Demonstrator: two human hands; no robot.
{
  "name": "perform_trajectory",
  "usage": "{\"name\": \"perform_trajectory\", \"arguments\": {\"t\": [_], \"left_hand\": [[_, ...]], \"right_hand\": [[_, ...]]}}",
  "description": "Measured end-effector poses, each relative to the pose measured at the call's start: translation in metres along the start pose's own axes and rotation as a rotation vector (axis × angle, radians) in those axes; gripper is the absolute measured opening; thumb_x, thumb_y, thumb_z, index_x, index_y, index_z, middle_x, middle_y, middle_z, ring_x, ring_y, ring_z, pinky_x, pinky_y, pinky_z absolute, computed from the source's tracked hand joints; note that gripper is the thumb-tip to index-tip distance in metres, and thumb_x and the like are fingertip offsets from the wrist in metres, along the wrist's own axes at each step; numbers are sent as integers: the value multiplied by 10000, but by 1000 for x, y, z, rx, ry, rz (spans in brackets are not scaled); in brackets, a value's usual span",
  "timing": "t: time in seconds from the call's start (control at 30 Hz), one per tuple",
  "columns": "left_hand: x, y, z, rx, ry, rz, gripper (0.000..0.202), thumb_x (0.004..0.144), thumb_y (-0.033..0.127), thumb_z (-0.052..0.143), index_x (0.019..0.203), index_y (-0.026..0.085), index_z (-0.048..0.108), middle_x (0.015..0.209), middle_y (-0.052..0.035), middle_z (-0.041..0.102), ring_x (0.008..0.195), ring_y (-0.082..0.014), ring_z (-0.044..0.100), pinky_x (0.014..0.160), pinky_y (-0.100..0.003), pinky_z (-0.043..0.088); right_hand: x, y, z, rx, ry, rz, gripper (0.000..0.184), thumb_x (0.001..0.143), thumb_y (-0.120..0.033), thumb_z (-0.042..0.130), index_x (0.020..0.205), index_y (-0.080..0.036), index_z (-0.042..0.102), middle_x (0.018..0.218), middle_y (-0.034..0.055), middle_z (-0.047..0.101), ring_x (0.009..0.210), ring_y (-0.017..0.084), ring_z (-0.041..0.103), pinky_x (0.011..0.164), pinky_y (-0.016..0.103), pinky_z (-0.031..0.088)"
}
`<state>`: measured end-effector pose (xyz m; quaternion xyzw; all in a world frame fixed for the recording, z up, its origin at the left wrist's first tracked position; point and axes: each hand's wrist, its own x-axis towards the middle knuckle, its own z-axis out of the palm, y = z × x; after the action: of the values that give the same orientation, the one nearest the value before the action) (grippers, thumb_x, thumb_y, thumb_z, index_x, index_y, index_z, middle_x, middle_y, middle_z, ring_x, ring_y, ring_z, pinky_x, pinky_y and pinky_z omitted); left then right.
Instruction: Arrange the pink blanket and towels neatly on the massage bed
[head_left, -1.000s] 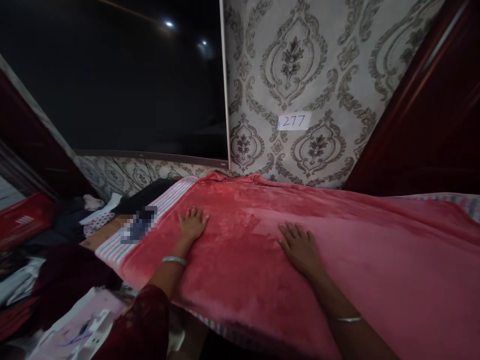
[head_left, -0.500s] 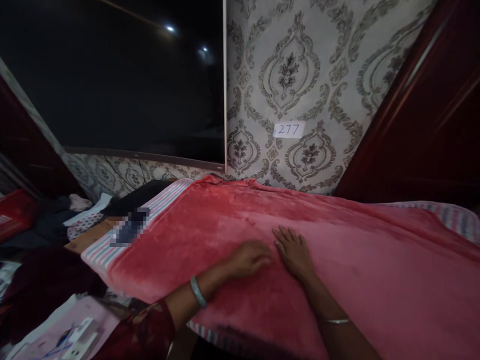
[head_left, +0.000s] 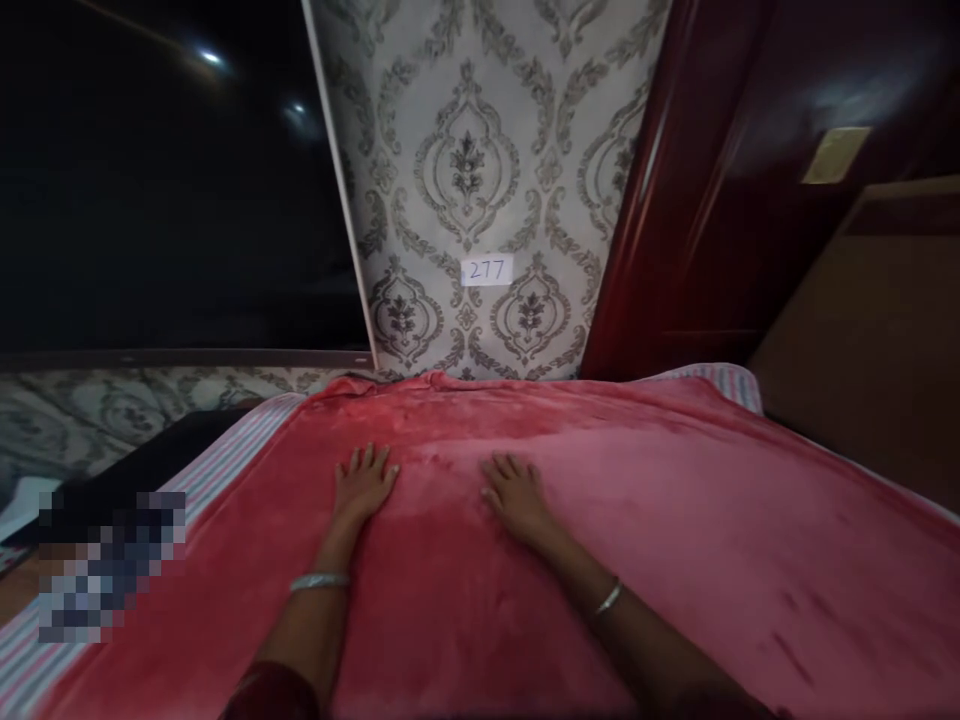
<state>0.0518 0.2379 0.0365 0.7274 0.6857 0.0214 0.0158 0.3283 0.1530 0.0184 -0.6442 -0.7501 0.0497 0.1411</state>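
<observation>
A red plush blanket (head_left: 615, 520) lies spread over a surface covered by a striped sheet (head_left: 232, 455). My left hand (head_left: 363, 483) rests flat on the blanket with its fingers spread, a silver bangle on the wrist. My right hand (head_left: 514, 495) lies flat on the blanket a short way to the right, fingers stretched out, also with a thin bangle. Both hands hold nothing.
A patterned wallpaper wall with a small paper label reading 277 (head_left: 487, 270) stands behind. A large dark screen (head_left: 165, 190) fills the upper left. A dark red wooden door (head_left: 750, 180) is at the right, and a brown panel (head_left: 862, 340) beside it.
My left hand has slid back from beside my right hand to the left and lies flat with fingers spread. The view has swung to the right.
</observation>
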Motion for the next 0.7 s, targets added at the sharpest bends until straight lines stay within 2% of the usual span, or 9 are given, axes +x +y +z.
{"name": "perform_trajectory", "arguments": {"t": [0.1,0.17,0.23,0.3,0.4,0.47,0.53,0.6,0.7], "left_hand": [[3,0,-5,26,-28,-3,644,985,485,230,1564,213,298,1655,-112,189,1524,-337,155,1190,-612,174],[3,0,-7,34,-35,3,642,986,479,228,1565,210,295,1656,-113,183,1525,-336,150,1190,-607,176],[3,0,-9,41,-36,8,637,986,471,230,1565,213,296,1656,-111,188,1524,-335,153,1187,-603,184],[3,-1,-10,43,-43,6,638,986,467,227,1567,212,288,1655,-112,192,1523,-336,157,1183,-602,194],[7,-1,-9,32,-47,5,650,980,472,221,1567,201,287,1653,-124,193,1519,-347,168,1176,-613,199],[11,-2,-8,16,-39,12,658,972,472,230,1561,190,305,1649,-137,202,1514,-358,181,1168,-628,199],[17,-3,-5,-4,-28,23,664,961,461,237,1553,172,326,1643,-150,219,1508,-369,198,1160,-642,204],[23,-7,0,-31,-6,34,673,949,454,241,1536,148,363,1629,-167,256,1496,-378,231,1149,-651,220],[31,-17,8,-91,94,50,689,923,487,256,1466,125,477,1563,-185,394,1446,-393,339,1109,-651,292]], "right_hand": [[19,-4,-1,15,-28,-84,546,997,-497,386,1520,-342,413,1618,21,293,1491,335,249,1182,572,212],[28,7,-6,4,-59,-92,546,991,-530,393,1507,-353,430,1611,4,312,1490,320,255,1188,551,204],[28,33,-14,-26,-76,-17,561,989,-532,398,1510,-329,427,1608,25,322,1485,323,263,1178,565,206],[16,74,-26,-70,-71,126,581,997,-505,374,1527,-270,403,1618,83,292,1486,349,247,1154,619,199],[-34,154,-47,-159,-31,424,583,1008,-439,316,1553,-234,346,1637,123,237,1494,365,210,1132,663,178],[-84,207,-61,-236,11,687,578,1013,-456,278,1564,-283,313,1650,66,226,1498,323,220,1142,608,230],[-139,250,-73,-266,62,891,579,1012,-475,244,1561,-304,313,1649,62,237,1481,335,259,1111,623,280],[-188,277,-86,-280,98,1062,571,1009,-469,249,1531,-275,376,1621,92,301,1458,354,301,1090,633,307],[-233,283,-105,-299,164,1228,534,1007,-406,256,1421,-191,516,1480,184,477,1346,398,444,1014,657,368]]}}
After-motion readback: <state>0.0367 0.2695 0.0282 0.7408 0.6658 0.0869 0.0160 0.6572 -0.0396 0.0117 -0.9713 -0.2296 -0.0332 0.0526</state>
